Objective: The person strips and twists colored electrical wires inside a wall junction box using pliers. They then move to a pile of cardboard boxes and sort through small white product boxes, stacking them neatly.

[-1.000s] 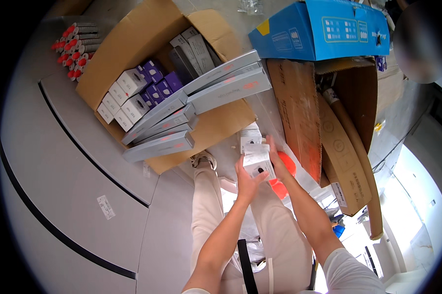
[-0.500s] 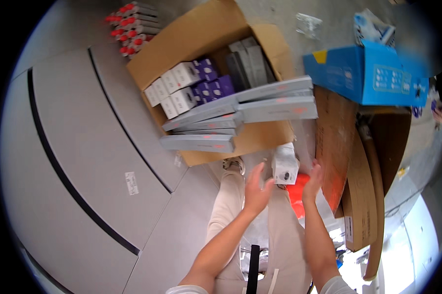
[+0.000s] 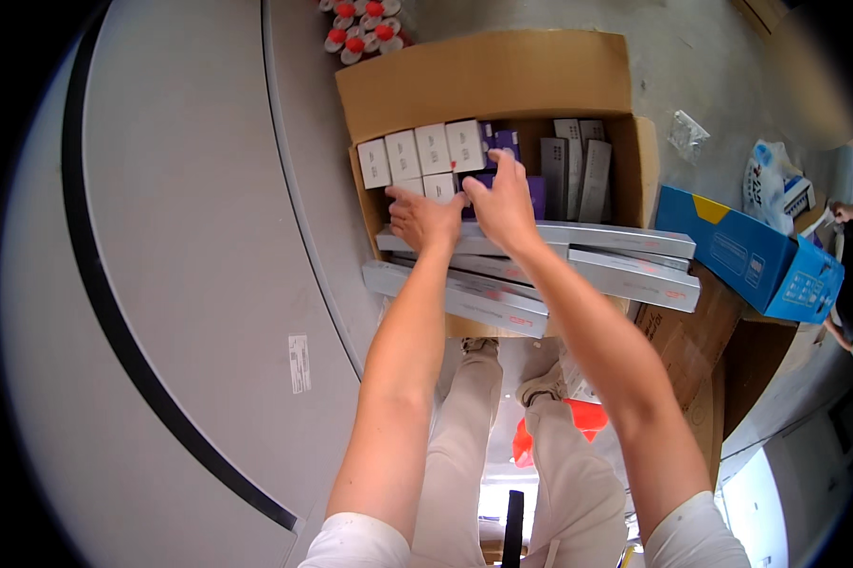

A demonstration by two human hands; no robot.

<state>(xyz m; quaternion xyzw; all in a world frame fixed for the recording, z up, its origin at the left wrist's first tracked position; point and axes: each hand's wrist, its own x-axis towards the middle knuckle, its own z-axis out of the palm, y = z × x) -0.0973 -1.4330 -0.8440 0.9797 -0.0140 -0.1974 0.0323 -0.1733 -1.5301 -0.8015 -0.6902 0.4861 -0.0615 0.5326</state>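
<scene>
A large brown cardboard carton (image 3: pixel 483 85) stands in front of me with its flaps up. Several small white boxes (image 3: pixel 403 153) fill its left part, beside purple boxes (image 3: pixel 538 195) and upright grey boxes (image 3: pixel 595 180). My left hand (image 3: pixel 426 218) reaches in over the front white boxes, its fingers apart. Over the purple boxes, just right of a white box (image 3: pixel 439 186), is my right hand (image 3: pixel 505 204), thumb and fingers spread. Neither hand has lifted anything; whether the fingertips touch the boxes I cannot tell. Long flat grey boxes (image 3: pixel 634 279) lie across the carton's near side, under my forearms.
Grey panels (image 3: pixel 190 208) run along the left. Red-capped tubes (image 3: pixel 360 28) are stacked beyond the carton. A blue box (image 3: pixel 720 246) sits on brown cartons (image 3: pixel 686 331) at right, near a plastic bag (image 3: pixel 767 180). Another person's hand (image 3: pixel 847 213) shows at the far right.
Both my hands have moved forward from above my legs into the carton. The white box standing by my feet is now mostly hidden behind my right arm. The view has shifted.
</scene>
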